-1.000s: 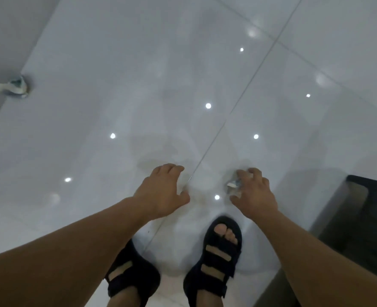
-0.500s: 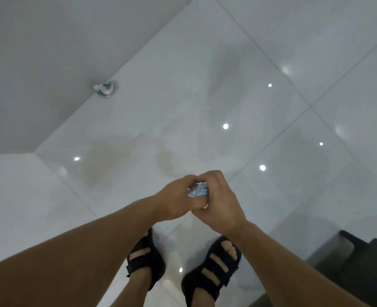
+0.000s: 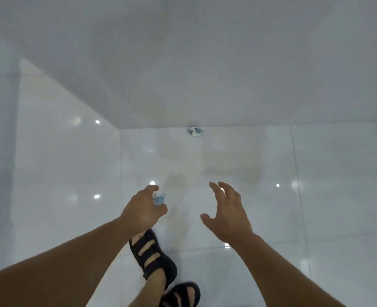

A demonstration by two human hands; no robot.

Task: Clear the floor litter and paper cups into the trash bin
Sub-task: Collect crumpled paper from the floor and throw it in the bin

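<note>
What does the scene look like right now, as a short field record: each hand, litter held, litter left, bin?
left hand: grips a crumpled blue-and-white scrap
right hand: open, fingers spread, holds nothing
litter left: one crumpled piece on the floor at the foot of the wall, ahead of both hands
paper cups: none in view
trash bin: not in view
feet: black sandals, below the left hand

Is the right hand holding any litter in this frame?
No. The right hand is spread open and empty, while the left hand grips the crumpled blue scrap.
</note>
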